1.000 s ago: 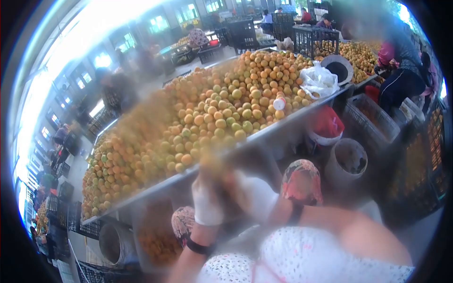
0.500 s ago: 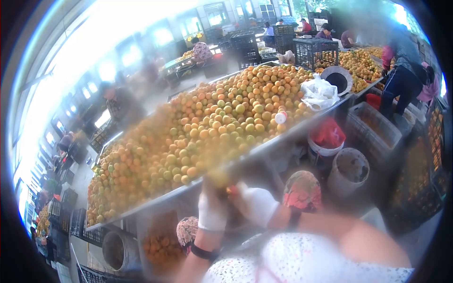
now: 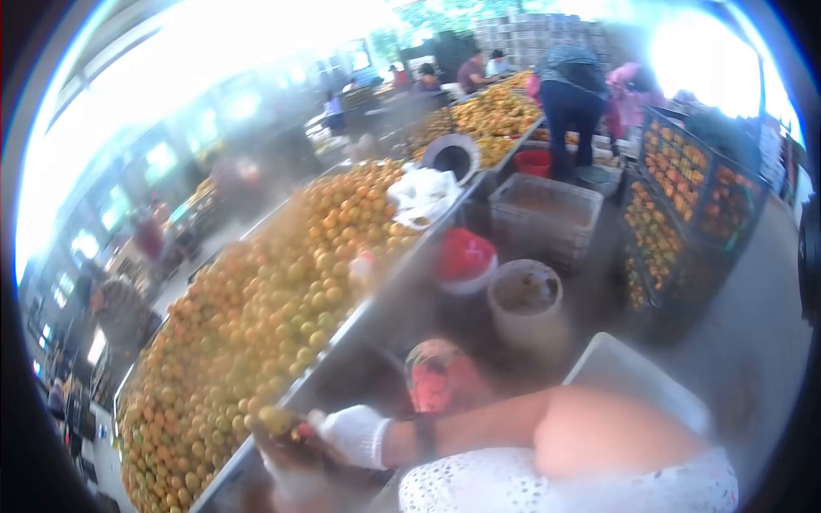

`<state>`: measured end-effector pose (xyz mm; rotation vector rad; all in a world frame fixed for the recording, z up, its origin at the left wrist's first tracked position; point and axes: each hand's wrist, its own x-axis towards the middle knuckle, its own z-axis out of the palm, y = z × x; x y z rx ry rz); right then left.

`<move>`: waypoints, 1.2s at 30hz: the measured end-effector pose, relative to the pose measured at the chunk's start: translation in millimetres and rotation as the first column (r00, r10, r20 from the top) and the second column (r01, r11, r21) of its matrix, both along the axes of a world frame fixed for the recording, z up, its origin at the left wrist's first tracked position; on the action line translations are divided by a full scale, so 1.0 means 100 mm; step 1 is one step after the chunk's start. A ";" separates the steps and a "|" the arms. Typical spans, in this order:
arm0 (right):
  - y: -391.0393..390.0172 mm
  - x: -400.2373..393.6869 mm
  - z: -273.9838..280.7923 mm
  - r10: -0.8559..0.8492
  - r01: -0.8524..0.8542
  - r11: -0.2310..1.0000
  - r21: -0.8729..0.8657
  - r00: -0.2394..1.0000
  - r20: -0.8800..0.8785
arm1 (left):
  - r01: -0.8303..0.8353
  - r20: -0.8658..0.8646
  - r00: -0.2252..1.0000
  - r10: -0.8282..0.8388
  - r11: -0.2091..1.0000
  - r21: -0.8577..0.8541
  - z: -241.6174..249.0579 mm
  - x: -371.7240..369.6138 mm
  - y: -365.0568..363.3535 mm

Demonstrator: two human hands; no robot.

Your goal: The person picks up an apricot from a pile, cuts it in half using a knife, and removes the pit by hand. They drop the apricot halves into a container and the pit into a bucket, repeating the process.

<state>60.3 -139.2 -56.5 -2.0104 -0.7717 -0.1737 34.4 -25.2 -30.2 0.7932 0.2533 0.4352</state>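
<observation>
My left hand (image 3: pixel 289 466), in a white glove with darker fingers, is blurred at the table's near edge. Its fingers are closed around a round yellow-green fruit (image 3: pixel 275 420). Close beside it, my right hand (image 3: pixel 355 434) wears a white glove, its fingers pinched on a small red object (image 3: pixel 304 431) whose kind I cannot make out. Just beyond both hands, a large heap of orange and yellow-green fruit (image 3: pixel 256 316) fills the long metal-edged table (image 3: pixel 368 303). A white plastic bag (image 3: pixel 423 197) lies on the heap farther along.
Right of the table stand a white bucket (image 3: pixel 525 301), a bucket with a red bag (image 3: pixel 466 261) and a grey plastic crate (image 3: pixel 547 214). Black crates of fruit (image 3: pixel 676 184) are stacked farther right. A person (image 3: pixel 571 103) bends over the table's far end.
My view has swung to the right, so the table and buckets appear farther left. Both hands now sit lower and farther left in view, still close together with the fruit.
</observation>
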 end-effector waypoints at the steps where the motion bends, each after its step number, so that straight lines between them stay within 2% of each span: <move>1: 0.09 0.04 -0.13 0.024 -0.021 0.996 0.082 0.999 -0.035 | -0.020 -0.015 1.000 0.020 1.000 -0.005 -0.06 0.02 0.04; 3: 0.15 0.10 -0.30 0.071 -0.070 0.989 0.127 0.997 -0.002 | 0.174 0.032 0.984 -0.173 0.985 -0.007 0.01 -0.04 0.08; 4: 0.00 -0.01 -0.05 0.086 -0.078 0.995 0.062 0.986 -0.140 | 0.172 0.046 0.983 -0.177 0.980 0.101 0.09 -0.07 -0.03; 5: -0.04 -0.01 -0.06 0.071 -0.063 0.996 0.060 0.988 -0.139 | 0.186 0.047 0.980 -0.192 0.977 0.099 -0.08 -0.01 0.13; 6: -0.08 -0.01 -0.08 0.068 -0.057 0.996 0.072 0.986 -0.152 | 0.371 0.056 0.926 -0.374 0.927 0.046 -0.38 0.11 0.45; 7: -0.09 0.00 -0.09 0.070 -0.057 0.995 0.083 0.984 -0.163 | 0.539 0.078 0.840 -0.537 0.843 -0.004 -0.42 0.14 0.53; 8: -0.08 0.00 -0.10 0.064 -0.053 0.996 0.076 0.986 -0.154 | 0.543 0.088 0.837 -0.540 0.840 -0.004 -0.49 0.16 0.59; 10: -0.04 0.05 -0.15 0.231 -0.161 0.914 0.372 0.961 -0.152 | 0.427 0.007 0.900 -0.435 0.887 0.173 -0.29 0.13 0.44; 11: -0.04 0.09 -0.18 0.299 -0.195 0.836 0.513 0.945 -0.129 | 0.455 0.010 0.886 -0.463 0.873 0.175 -0.20 0.16 0.34; 13: -0.07 0.10 -0.22 0.430 -0.251 0.608 0.753 0.902 -0.047 | 0.223 0.153 0.948 -0.278 0.927 0.302 0.07 0.15 0.13; 14: -0.69 -0.33 0.57 -0.017 -0.027 0.920 0.391 0.994 0.109 | 0.531 0.290 0.775 -0.562 0.827 0.183 0.45 -0.16 -0.28; 15: -0.73 -0.30 0.65 -0.058 -0.005 0.906 0.423 0.989 0.135 | 0.723 0.383 0.550 -0.742 0.652 0.227 0.62 -0.25 -0.41; 16: -0.73 -0.27 0.72 -0.176 0.042 0.887 0.459 0.951 0.254 | 0.431 0.047 0.892 -0.449 0.878 0.210 0.59 -0.33 -0.42; 17: -0.71 -0.20 0.69 -0.242 0.063 0.898 0.436 0.898 0.368 | 0.379 0.288 0.788 -0.545 0.797 0.471 0.33 -0.20 -0.25; 18: -0.72 -0.17 0.66 -0.153 0.037 0.890 0.455 0.963 0.221 | 0.137 0.221 0.921 -0.321 0.798 0.587 0.30 -0.15 -0.38; 19: -0.66 -0.11 0.56 -0.101 -0.008 0.827 0.562 0.981 0.163 | 0.294 0.046 0.931 -0.363 0.816 0.498 0.32 -0.25 -0.35; 20: -0.76 -0.11 0.70 -0.169 0.013 0.922 0.387 0.912 0.374 | 0.267 0.103 0.915 -0.390 0.777 0.570 0.42 -0.31 -0.43; 21: -0.74 -0.16 0.76 -0.161 -0.011 0.888 0.461 0.930 0.332 | 0.256 0.144 0.886 -0.440 0.725 0.639 0.46 -0.36 -0.47; 22: -0.75 -0.25 0.87 -0.053 -0.036 0.870 0.491 0.985 0.166 | 0.266 0.134 0.882 -0.452 0.712 0.650 0.47 -0.39 -0.44; 23: -0.72 -0.28 0.92 -0.010 -0.041 0.876 0.481 0.994 0.105 | 0.288 0.125 0.869 -0.479 0.695 0.659 0.44 -0.38 -0.38; 24: -0.69 -0.29 0.96 0.018 -0.049 0.878 0.477 0.997 0.070 | 0.232 0.140 0.851 -0.506 0.601 0.765 0.45 -0.36 -0.34; 25: -0.68 -0.28 0.98 0.032 -0.045 0.879 0.475 0.999 0.036 | 0.224 0.142 0.854 -0.500 0.601 0.767 0.46 -0.38 -0.34; 26: -0.67 -0.26 0.99 0.035 -0.050 0.878 0.477 0.999 0.039 | 0.225 0.157 0.854 -0.496 0.623 0.749 0.47 -0.42 -0.37; 28: -0.58 -0.21 0.98 0.125 -0.057 0.856 0.514 0.987 -0.099 | 0.255 0.139 0.860 -0.491 0.649 0.717 0.42 -0.42 -0.35; 31: -0.47 -0.18 0.96 0.112 -0.054 0.861 0.506 0.990 -0.085 | 0.219 0.078 0.922 -0.378 0.679 0.700 0.35 -0.43 -0.39; 32: -0.43 -0.16 0.94 0.116 -0.058 0.858 0.510 0.990 -0.083 | 0.303 0.080 0.922 -0.380 0.833 0.462 0.30 -0.41 -0.36; 33: -0.40 -0.11 0.89 0.099 -0.073 0.870 0.487 0.995 -0.027 | 0.311 0.075 0.919 -0.387 0.829 0.465 0.32 -0.41 -0.37; 34: -0.41 -0.08 0.85 0.073 -0.075 0.884 0.461 0.997 0.024 | 0.321 0.046 0.930 -0.364 0.868 0.379 0.35 -0.43 -0.41; 35: -0.41 -0.05 0.85 0.109 -0.089 0.889 0.450 0.994 -0.020 | 0.324 0.016 0.939 -0.343 0.901 0.289 0.38 -0.43 -0.43; 36: -0.38 -0.03 0.83 0.105 -0.113 0.887 0.448 0.994 0.044 | 0.304 -0.027 0.949 -0.314 0.894 0.330 0.37 -0.40 -0.44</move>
